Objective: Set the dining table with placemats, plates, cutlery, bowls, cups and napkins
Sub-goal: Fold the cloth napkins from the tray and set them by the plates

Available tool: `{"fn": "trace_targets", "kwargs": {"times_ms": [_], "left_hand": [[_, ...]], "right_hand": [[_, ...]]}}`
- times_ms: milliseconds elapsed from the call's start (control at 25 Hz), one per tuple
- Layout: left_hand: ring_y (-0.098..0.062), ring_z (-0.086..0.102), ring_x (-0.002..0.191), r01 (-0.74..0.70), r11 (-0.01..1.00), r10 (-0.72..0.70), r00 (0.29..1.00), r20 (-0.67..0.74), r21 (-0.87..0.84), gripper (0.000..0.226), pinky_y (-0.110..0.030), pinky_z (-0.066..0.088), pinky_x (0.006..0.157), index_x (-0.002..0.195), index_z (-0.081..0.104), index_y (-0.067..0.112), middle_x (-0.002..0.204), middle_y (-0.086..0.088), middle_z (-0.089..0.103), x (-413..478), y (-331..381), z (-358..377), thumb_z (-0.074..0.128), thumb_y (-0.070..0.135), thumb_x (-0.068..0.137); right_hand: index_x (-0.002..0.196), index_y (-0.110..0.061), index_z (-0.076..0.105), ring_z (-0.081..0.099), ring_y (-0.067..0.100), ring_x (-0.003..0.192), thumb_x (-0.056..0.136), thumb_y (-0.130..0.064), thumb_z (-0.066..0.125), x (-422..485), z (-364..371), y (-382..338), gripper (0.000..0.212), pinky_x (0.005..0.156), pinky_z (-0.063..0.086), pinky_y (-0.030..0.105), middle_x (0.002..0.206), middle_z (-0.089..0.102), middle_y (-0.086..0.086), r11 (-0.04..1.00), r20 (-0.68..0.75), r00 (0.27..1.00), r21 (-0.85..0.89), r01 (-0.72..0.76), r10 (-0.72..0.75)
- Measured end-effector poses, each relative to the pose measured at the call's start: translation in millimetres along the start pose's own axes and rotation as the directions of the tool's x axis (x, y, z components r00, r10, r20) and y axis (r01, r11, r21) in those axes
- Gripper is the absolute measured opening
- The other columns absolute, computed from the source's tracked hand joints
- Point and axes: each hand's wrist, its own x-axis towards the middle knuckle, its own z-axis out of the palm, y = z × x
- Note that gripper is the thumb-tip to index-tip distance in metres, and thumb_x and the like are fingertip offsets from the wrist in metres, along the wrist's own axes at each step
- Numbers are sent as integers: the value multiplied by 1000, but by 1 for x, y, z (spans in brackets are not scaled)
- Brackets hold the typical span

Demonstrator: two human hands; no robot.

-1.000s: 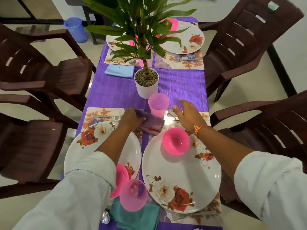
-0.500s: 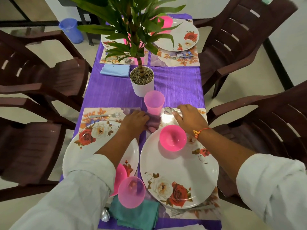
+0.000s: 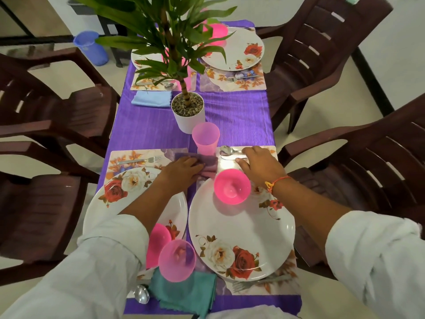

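My left hand (image 3: 181, 171) lies flat on a folded purple napkin (image 3: 209, 163) between the two near placemats. My right hand (image 3: 258, 164) rests with its fingers on the handles of a spoon (image 3: 226, 149) and a knife on the right placemat (image 3: 271, 150). A pink cup (image 3: 205, 138) stands just behind the napkin. A pink bowl (image 3: 232, 186) sits on the right floral plate (image 3: 241, 226). The left floral plate (image 3: 110, 192) has a fork (image 3: 138, 160) beyond it.
Nearest me are a pink cup (image 3: 177, 260), a pink bowl (image 3: 158, 240), a teal napkin (image 3: 186, 293), a spoon (image 3: 141, 294) and a fork (image 3: 253, 284). A potted plant (image 3: 188, 116) stands mid-table. Two set places and a blue napkin (image 3: 151, 99) lie beyond. Brown chairs (image 3: 358, 157) flank the table.
My left hand has slid further over the purple napkin and covers more of it. My right hand has stayed over the spoon and knife.
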Motion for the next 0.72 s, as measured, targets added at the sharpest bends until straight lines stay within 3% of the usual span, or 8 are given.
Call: {"fn": "trace_targets", "kwargs": {"times_ms": [120,320,480,600,720], "left_hand": [[-35,35,147,14,999,-22,984,176,43,49,-48,33,117,155,38,29,160,-12,35,-3,8,-6,42,36,107],[-35,19,153,86,991,-109,957,269,98,53,-53,25,121,159,20,37,167,-6,19,-1,24,-20,33,39,108],[-32,16,154,160,985,-170,944,284,57,54,-50,20,122,159,22,35,168,3,18,-10,33,-31,39,30,107],[-29,18,154,237,971,-232,943,238,9,56,-54,29,119,157,30,33,166,5,22,-19,43,-46,43,20,104],[-29,25,151,268,963,-262,952,158,-17,62,-53,38,113,156,32,25,164,-2,29,-29,63,-68,50,15,97]], "right_hand": [[135,-12,55,52,36,118,103,-47,47,-10,-1,-2,48,93,49,46,127,58,15,1000,-6,1000,-20,8,-8],[136,-14,53,51,33,119,103,-49,44,-33,-4,1,49,94,48,43,128,57,12,996,-14,1000,-81,23,-24],[132,-15,55,54,32,115,101,-51,43,-51,-6,7,48,91,51,45,124,58,10,992,-15,1000,-121,24,-26],[133,-18,54,56,32,114,101,-53,41,-69,-7,12,49,90,53,45,123,59,9,989,-38,999,-142,28,-34],[144,-26,46,54,31,123,98,-63,36,-91,-12,20,60,96,52,46,138,56,8,987,-50,998,-158,36,-44]]}}
